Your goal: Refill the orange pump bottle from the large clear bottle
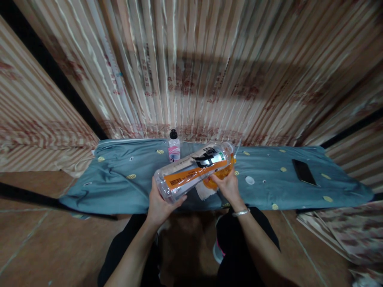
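A large clear plastic bottle (191, 171) with an orange and white label is tilted on its side above the blue-grey cloth (119, 179). My left hand (160, 203) grips its base end from below. My right hand (227, 185) is closed near the bottle's neck, its fingers against an orange object (221, 175) that I cannot make out. A pale rag (205, 192) lies under the bottle. A white cap (249, 180) rests on the cloth just right of my right hand.
A small bottle with a black cap and pink label (174, 147) stands upright at the back of the cloth. A black phone (303, 172) lies at the right. Striped curtains (209, 71) hang behind. My knees are below the cloth's near edge.
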`<action>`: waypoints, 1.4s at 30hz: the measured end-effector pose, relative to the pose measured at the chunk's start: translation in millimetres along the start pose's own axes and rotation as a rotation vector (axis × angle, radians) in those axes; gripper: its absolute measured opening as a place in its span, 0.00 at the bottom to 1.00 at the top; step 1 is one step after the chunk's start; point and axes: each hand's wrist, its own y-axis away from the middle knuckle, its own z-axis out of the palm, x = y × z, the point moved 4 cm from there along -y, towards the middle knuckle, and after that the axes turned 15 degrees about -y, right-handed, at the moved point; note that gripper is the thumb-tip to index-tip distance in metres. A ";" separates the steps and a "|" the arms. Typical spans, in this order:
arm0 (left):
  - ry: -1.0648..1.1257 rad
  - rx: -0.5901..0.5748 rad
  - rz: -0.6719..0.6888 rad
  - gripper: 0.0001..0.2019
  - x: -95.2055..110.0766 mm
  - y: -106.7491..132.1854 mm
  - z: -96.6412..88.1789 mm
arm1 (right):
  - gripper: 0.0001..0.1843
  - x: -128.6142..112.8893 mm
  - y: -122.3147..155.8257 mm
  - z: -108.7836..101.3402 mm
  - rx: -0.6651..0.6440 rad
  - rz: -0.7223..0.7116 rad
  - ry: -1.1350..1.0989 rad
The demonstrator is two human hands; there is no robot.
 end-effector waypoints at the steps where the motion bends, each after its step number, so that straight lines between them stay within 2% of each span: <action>1: -0.006 -0.002 -0.002 0.39 0.1 0.3 -0.8 | 0.53 -1.2 0.3 0.5 -0.005 0.003 -0.005; 11: -0.048 -0.035 -0.040 0.39 -1.7 2.8 -9.6 | 0.51 -8.9 4.1 -0.2 -0.045 -0.012 -0.019; 21: -0.071 -0.031 -0.058 0.43 -11.2 3.0 -9.4 | 0.53 -7.9 4.0 -0.9 -0.016 -0.014 0.030; 29: -0.020 -0.042 -0.028 0.41 3.6 1.7 -11.0 | 0.58 -6.5 3.8 -3.4 -0.039 0.021 0.071; 33: 0.001 -0.050 -0.031 0.41 8.5 2.8 -10.7 | 0.56 -2.1 3.5 -6.0 -0.034 -0.009 0.088; 42: -0.002 -0.076 -0.036 0.41 16.2 2.8 -12.0 | 0.62 -5.6 1.8 -10.8 -0.080 0.023 0.121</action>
